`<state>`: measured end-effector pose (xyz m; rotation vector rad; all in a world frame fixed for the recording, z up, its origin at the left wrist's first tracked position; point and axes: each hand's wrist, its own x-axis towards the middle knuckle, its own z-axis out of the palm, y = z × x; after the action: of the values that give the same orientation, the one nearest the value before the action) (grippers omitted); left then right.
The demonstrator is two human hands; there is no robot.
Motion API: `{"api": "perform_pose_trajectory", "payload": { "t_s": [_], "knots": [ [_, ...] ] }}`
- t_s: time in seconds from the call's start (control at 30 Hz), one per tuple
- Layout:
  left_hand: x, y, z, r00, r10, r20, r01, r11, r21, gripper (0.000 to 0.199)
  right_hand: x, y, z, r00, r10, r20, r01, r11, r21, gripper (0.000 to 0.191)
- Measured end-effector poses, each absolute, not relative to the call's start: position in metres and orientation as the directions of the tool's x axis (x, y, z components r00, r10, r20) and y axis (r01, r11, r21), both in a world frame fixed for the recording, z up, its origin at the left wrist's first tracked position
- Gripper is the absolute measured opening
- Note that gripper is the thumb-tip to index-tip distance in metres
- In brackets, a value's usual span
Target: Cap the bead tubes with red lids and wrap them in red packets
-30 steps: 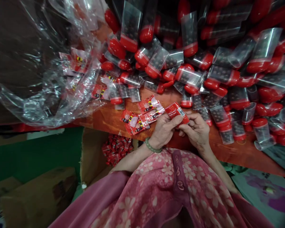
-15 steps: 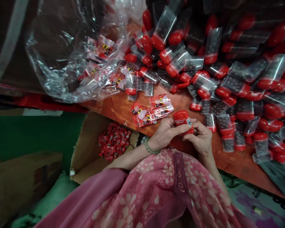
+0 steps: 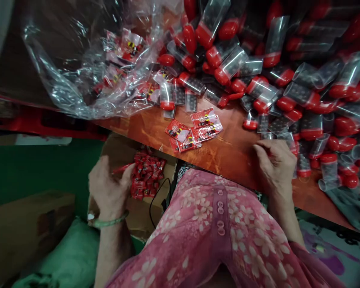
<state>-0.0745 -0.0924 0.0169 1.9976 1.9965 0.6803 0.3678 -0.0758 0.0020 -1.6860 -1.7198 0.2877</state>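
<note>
My left hand (image 3: 109,186), with a green bangle at its wrist, hangs over an open cardboard box (image 3: 108,148). Its thumb and fingers are apart; a blurred red packet (image 3: 121,168) shows beside the thumb, loose or touching I cannot tell. Inside the box lies a heap of red packets (image 3: 147,174). On the table's right side, my right hand (image 3: 274,162) has thumb and forefinger closed together at the edge of a pile of clear tubes with red caps (image 3: 310,130). Something red shows between those fingers, and what they grip is mostly hidden.
Several flat red printed wrappers (image 3: 180,134) lie near the front edge of the orange-brown table (image 3: 228,144). A large clear plastic bag (image 3: 93,92) with more wrappers sits at the back left. Another cardboard box (image 3: 27,224) and a green sack (image 3: 72,252) are at lower left.
The hands were together around a red wrapped thing above the table edge. My left hand has swung left and down over the box; my right has moved right to the tubes.
</note>
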Motion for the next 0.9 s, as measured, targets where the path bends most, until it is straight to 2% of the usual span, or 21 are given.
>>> {"api": "perform_pose_trajectory", "payload": {
  "t_s": [0.03,0.07,0.17,0.23,0.3,0.37,0.47,0.63,0.73,0.9],
  "knots": [
    [-0.056,-0.084,0.016,-0.080,0.972,0.223,0.900,-0.025,0.435,0.048,0.371,-0.077,0.001,0.084,0.939,0.334,0.841,0.113,-0.529,0.012],
    [-0.033,-0.074,0.015,-0.057,0.964,0.260,0.891,-0.068,0.448,0.044,0.374,-0.078,0.000,0.075,0.941,0.331,0.884,0.091,-0.458,0.017],
    [0.045,-0.040,0.008,0.267,0.916,0.301,0.799,-0.385,0.462,0.041,0.376,-0.084,-0.002,0.071,0.965,0.253,0.958,0.004,-0.287,0.036],
    [0.086,-0.021,-0.001,0.389,0.877,0.281,0.775,-0.477,0.416,0.044,0.375,-0.088,-0.002,0.089,0.978,0.191,0.975,-0.046,-0.216,0.046],
    [0.108,-0.008,-0.013,0.450,0.867,0.212,0.780,-0.498,0.380,0.050,0.372,-0.091,-0.004,0.115,0.983,0.140,0.979,-0.088,-0.183,0.052],
    [0.116,-0.001,-0.024,0.461,0.877,0.135,0.796,-0.476,0.374,0.055,0.369,-0.091,-0.007,0.134,0.984,0.118,0.976,-0.110,-0.190,0.052],
    [0.114,0.001,-0.031,0.455,0.886,0.091,0.779,-0.446,0.441,0.059,0.364,-0.092,-0.006,0.146,0.978,0.152,0.958,-0.102,-0.267,0.049],
    [0.112,0.005,-0.029,0.380,0.902,0.206,0.731,-0.430,0.530,0.050,0.364,-0.101,0.009,0.188,0.935,0.302,0.901,-0.042,-0.432,0.029],
    [0.114,0.018,-0.031,0.359,0.906,0.225,0.710,-0.422,0.564,0.045,0.385,-0.113,0.017,0.325,0.896,0.302,0.864,-0.152,-0.480,0.020],
    [0.116,0.040,-0.038,0.368,0.862,0.349,0.701,-0.504,0.505,0.022,0.449,-0.159,0.020,0.604,0.700,0.381,0.788,-0.453,-0.418,0.019]
  ]
}}
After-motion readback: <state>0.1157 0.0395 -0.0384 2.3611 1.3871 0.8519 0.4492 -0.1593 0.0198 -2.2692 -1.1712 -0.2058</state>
